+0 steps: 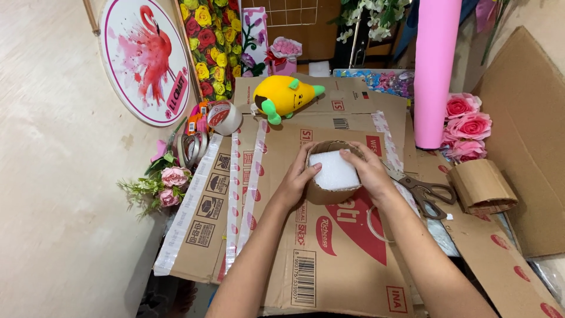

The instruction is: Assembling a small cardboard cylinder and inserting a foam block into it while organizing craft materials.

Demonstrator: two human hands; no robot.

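A short round cardboard tub [327, 194] rests on flattened cardboard boxes [329, 259], with a white foam block [334, 171] sitting inside it. My left hand [297, 176] clasps the tub's left side, thumb touching the foam. On the opposite side my right hand [371, 172] wraps the right wall, fingers curled over the rim.
Brown-handled scissors [425, 191] lie just right of the tub, beside a rolled strip of corrugated cardboard [482, 187]. A pink paper roll [434, 70] and pink fake roses [465, 126] stand behind. A yellow plush toy [284, 95], tape rolls [223, 116] and a small flower sprig [168, 179] lie at left.
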